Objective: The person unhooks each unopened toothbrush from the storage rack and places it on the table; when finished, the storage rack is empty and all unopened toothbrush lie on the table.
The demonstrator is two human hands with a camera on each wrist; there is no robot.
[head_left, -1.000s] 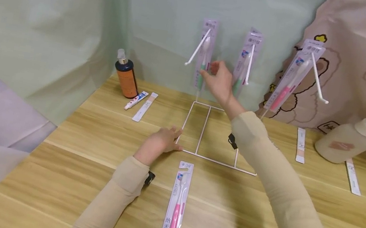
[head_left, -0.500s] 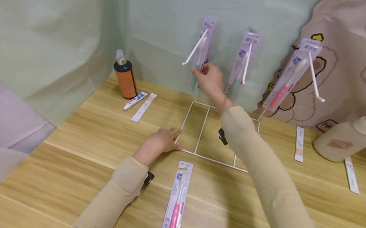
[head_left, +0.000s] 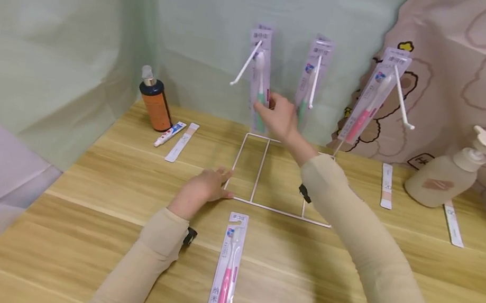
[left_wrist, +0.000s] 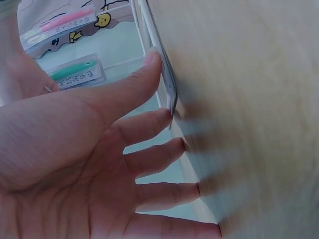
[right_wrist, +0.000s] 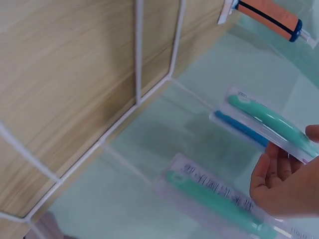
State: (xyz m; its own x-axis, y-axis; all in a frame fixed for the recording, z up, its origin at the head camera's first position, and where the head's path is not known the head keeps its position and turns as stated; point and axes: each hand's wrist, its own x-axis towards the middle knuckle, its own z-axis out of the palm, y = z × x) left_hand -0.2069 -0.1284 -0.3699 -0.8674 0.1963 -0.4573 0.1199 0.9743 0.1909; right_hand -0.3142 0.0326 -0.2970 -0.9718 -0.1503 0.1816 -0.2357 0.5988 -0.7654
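Note:
A white wire rack point(head_left: 276, 211) stands on the wooden table, with three hooks. A green toothbrush pack point(head_left: 258, 71) hangs on the left hook, another green pack point(head_left: 311, 74) on the middle one, and a pink pack point(head_left: 369, 103) on the right. My right hand point(head_left: 266, 108) pinches the lower end of the left green pack point(right_wrist: 271, 122), thumb on one face and fingers point(right_wrist: 271, 174) on the other. My left hand point(head_left: 214, 181) lies flat on the table, its straight fingers point(left_wrist: 149, 129) pressing the rack's front left base wire point(left_wrist: 167, 87). Another pink toothbrush pack point(head_left: 225, 277) lies flat near me.
An orange bottle point(head_left: 154, 104), a small toothpaste tube point(head_left: 168, 134) and a paper strip point(head_left: 182, 142) sit at the back left. A pump bottle point(head_left: 448, 175) and two strips point(head_left: 386, 186) lie at the back right. Curtains close off the back and left.
My right hand moved left from between the two green packs and down, and now pinches the left pack's lower end. My left hand stayed on the rack base.

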